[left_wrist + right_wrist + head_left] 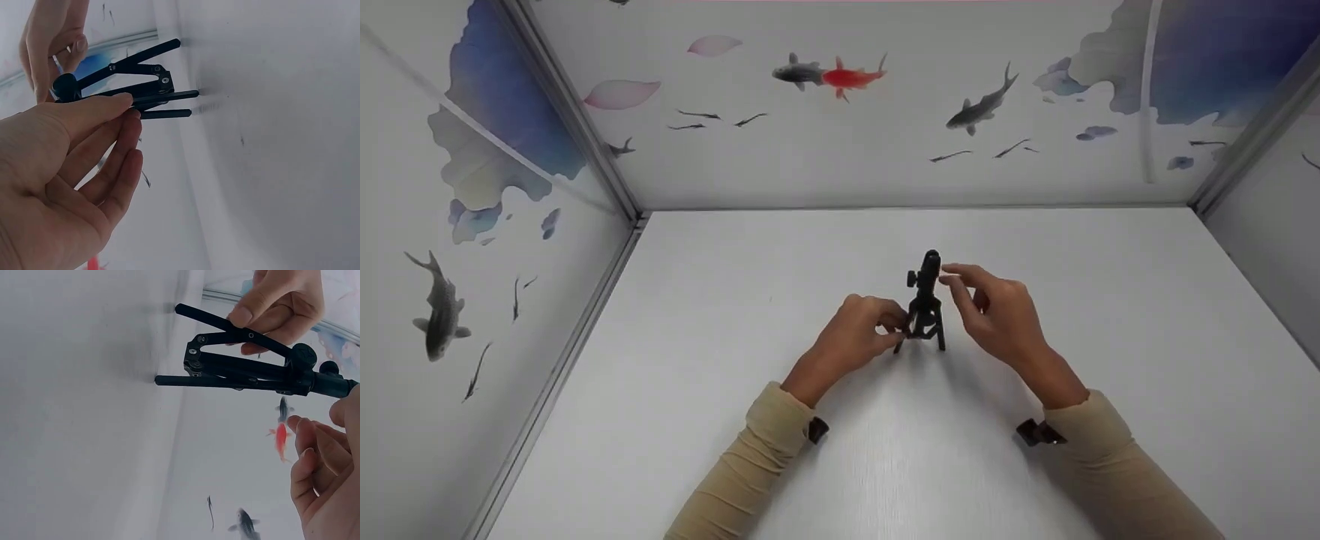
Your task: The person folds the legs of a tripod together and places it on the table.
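Observation:
A small black tripod (924,304) stands upright on the white table, with its legs slightly spread and a knob on the left of its upper part. My left hand (859,330) pinches one tripod leg (163,99) between thumb and fingertips; the left wrist view shows this grip up close. Beside the top of the tripod is my right hand (997,311), with fingers bent loosely and tips very near the column (329,384). A gap shows between its thumb and fingers in the right wrist view. Whether these tips touch the column is unclear.
White panels (885,161) printed with fish and petals close off the back and both sides of the table (720,277). Metal strips (547,390) run along the left edge. Dark wrist devices (1039,433) sit at both sleeve cuffs.

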`<state>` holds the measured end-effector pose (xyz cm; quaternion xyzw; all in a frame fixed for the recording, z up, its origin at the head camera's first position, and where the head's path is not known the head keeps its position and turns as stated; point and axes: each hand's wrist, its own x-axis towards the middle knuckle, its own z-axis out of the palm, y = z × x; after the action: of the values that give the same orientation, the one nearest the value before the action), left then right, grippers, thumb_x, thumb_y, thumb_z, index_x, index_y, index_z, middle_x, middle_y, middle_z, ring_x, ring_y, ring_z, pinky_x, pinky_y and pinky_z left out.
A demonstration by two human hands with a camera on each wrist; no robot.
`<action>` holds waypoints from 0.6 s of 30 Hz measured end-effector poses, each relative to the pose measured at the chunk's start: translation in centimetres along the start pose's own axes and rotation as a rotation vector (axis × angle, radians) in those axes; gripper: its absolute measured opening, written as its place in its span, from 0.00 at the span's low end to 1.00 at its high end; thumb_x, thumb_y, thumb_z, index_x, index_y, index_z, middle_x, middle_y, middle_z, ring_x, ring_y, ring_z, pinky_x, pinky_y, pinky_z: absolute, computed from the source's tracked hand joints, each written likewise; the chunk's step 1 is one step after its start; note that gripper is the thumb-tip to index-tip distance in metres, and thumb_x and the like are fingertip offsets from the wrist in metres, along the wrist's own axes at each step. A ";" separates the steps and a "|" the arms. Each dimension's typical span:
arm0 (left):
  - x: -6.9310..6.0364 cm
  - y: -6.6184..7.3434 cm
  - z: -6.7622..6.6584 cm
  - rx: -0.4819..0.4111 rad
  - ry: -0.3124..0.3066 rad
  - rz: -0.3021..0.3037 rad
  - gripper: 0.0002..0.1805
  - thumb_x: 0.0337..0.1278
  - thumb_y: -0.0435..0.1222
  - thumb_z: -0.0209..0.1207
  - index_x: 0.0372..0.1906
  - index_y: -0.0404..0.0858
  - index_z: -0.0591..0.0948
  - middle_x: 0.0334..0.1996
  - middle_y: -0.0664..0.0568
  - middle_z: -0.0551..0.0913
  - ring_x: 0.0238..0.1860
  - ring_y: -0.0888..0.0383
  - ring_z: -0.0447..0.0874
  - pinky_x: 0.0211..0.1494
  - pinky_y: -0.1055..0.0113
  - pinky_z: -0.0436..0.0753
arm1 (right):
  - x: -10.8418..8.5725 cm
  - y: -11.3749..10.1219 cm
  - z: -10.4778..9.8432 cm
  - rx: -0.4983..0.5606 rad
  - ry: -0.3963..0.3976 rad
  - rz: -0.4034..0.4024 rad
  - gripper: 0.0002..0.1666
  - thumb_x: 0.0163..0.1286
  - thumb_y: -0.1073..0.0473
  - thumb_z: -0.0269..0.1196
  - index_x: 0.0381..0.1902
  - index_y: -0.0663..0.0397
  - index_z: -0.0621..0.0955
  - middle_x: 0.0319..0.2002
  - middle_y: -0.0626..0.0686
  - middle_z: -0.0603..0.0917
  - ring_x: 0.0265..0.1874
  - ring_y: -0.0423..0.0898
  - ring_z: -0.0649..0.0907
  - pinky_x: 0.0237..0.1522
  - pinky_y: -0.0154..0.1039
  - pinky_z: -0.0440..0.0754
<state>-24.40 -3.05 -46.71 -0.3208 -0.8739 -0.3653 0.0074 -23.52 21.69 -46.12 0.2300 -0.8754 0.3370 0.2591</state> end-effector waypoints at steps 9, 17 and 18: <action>0.1 -0.4 -0.1 -0.002 -0.019 0.035 0.10 0.63 0.25 0.72 0.48 0.35 0.93 0.41 0.50 0.96 0.43 0.59 0.95 0.54 0.55 0.90 | -0.4 1.0 -0.4 -0.076 -0.493 0.145 0.23 0.71 0.66 0.61 0.58 0.43 0.90 0.51 0.48 0.95 0.27 0.40 0.82 0.28 0.38 0.77; 0.0 -0.6 0.1 0.033 -0.023 0.049 0.10 0.64 0.27 0.73 0.49 0.36 0.92 0.41 0.51 0.96 0.44 0.58 0.95 0.54 0.56 0.90 | -0.7 0.7 0.2 -0.045 -0.630 0.145 0.19 0.73 0.60 0.66 0.59 0.47 0.90 0.43 0.51 0.95 0.24 0.37 0.80 0.24 0.37 0.76; 0.0 -0.6 0.1 0.041 -0.020 0.050 0.10 0.64 0.27 0.73 0.49 0.36 0.92 0.42 0.52 0.96 0.44 0.58 0.95 0.54 0.56 0.90 | -0.7 0.7 0.2 -0.038 -0.634 0.144 0.17 0.74 0.59 0.67 0.58 0.47 0.90 0.40 0.50 0.94 0.23 0.38 0.80 0.24 0.37 0.76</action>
<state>-24.74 -3.30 -47.16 -0.3462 -0.8729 -0.3436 0.0142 -23.46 22.12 -47.00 0.2560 -0.9327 0.2498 -0.0469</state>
